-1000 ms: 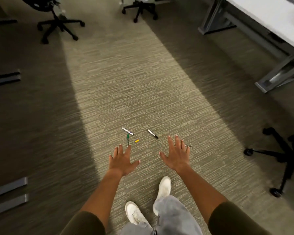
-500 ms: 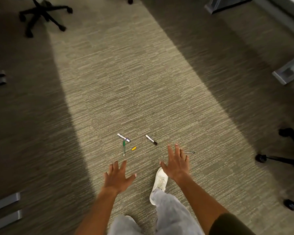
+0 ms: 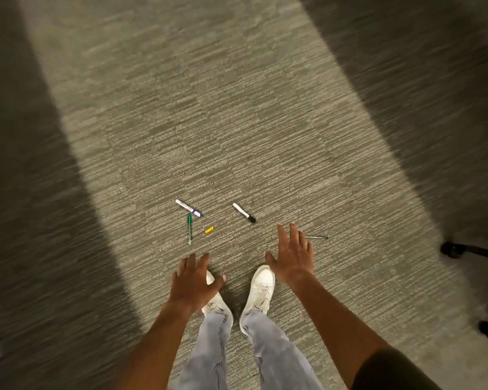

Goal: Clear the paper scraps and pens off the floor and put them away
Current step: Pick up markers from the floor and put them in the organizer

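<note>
Both hands, left (image 3: 193, 280) and right (image 3: 292, 256), are held out flat with fingers spread and nothing gripped, above carpet (image 3: 237, 122) where two markers (image 3: 188, 208) (image 3: 244, 212) and three pens (image 3: 189, 228) (image 3: 206, 231) (image 3: 316, 237) lie just ahead of white shoes (image 3: 261, 288).

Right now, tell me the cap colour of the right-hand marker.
Black cap, clearest in the head view.

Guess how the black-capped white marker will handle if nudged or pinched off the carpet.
The black-capped marker looks like a round, rigid barrel, so a sideways nudge would probably roll it, though the textured carpet should damp that. It lies flat and apart from the other pens, likely light and easy to pinch. The right hand is nearest, open.
</note>
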The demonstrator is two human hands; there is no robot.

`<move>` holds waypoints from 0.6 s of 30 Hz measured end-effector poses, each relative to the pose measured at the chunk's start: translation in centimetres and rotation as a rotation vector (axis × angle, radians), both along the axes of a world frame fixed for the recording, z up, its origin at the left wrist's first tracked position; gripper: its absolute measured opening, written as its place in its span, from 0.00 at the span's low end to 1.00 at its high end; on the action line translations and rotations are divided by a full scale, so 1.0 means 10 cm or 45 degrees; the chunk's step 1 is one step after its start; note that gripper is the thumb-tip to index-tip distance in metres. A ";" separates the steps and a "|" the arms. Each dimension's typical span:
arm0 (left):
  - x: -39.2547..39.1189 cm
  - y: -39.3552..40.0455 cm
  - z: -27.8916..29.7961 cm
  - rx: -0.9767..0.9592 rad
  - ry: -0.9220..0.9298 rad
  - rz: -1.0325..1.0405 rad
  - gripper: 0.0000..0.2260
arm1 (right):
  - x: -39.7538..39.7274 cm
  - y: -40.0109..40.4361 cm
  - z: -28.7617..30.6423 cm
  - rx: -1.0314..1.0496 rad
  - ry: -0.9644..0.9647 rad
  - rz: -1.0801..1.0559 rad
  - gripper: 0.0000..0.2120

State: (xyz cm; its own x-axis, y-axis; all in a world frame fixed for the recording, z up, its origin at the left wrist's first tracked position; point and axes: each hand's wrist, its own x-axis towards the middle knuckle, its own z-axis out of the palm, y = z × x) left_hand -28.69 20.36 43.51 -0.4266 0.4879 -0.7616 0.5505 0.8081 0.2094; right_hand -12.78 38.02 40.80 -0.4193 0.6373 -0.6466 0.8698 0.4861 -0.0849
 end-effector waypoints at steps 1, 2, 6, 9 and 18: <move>-0.04 0.01 -0.17 0.000 0.000 0.000 0.33 | -0.05 0.02 -0.19 0.001 -0.009 0.019 0.39; -0.09 0.02 -0.31 0.004 0.005 -0.007 0.32 | -0.09 0.04 -0.35 0.006 -0.020 0.039 0.39; -0.36 0.01 -1.10 0.000 0.011 -0.068 0.31 | -0.28 0.09 -1.20 -0.004 -0.052 0.098 0.39; -0.63 0.04 -1.68 -0.001 0.035 -0.124 0.31 | -0.41 0.10 -1.82 -0.019 -0.057 0.115 0.38; -1.53 0.39 -3.48 0.076 0.197 -0.368 0.26 | -0.85 0.23 -3.46 0.024 0.032 0.085 0.32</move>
